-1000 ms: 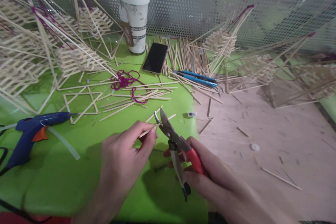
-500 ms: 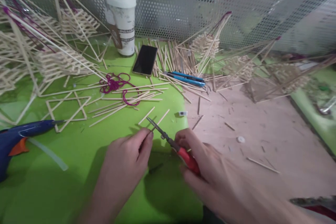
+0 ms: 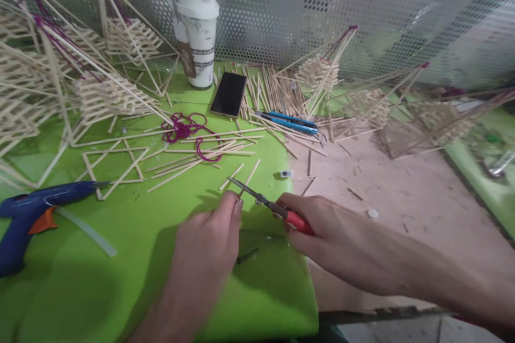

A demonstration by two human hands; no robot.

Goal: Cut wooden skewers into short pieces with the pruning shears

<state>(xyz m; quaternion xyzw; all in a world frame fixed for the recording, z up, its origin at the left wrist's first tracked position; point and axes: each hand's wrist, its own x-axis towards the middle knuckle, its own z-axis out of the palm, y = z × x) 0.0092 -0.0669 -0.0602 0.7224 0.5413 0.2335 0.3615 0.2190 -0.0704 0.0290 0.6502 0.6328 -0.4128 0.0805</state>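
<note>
My left hand (image 3: 211,244) pinches a thin wooden stick (image 3: 252,174) between thumb and forefinger, and the stick points up and away. My right hand (image 3: 317,225) is wrapped around red-handled pliers (image 3: 277,209) with slim dark jaws. Those jaws cross the stick just beyond my left fingertips; whether they are fully closed on it is too small to tell. A short stick (image 3: 231,177) lies on the green mat (image 3: 257,300) just past the jaws. Behind it, several longer sticks (image 3: 193,163) are loosely piled near a tangle of purple thread (image 3: 181,127).
At left lie a blue glue gun (image 3: 44,198) and a star-shaped stick frame (image 3: 116,166). Stick models (image 3: 116,99) stand at both sides. A lidded cup (image 3: 197,37), phone (image 3: 228,95) and blue cutter (image 3: 289,122) are farther back. Scraps dot the bare board (image 3: 386,182) at right.
The view has shifted a little, so the scene sits farther right. The jaws stay across the stick, and my right hand and forearm lie flatter, more sideways.
</note>
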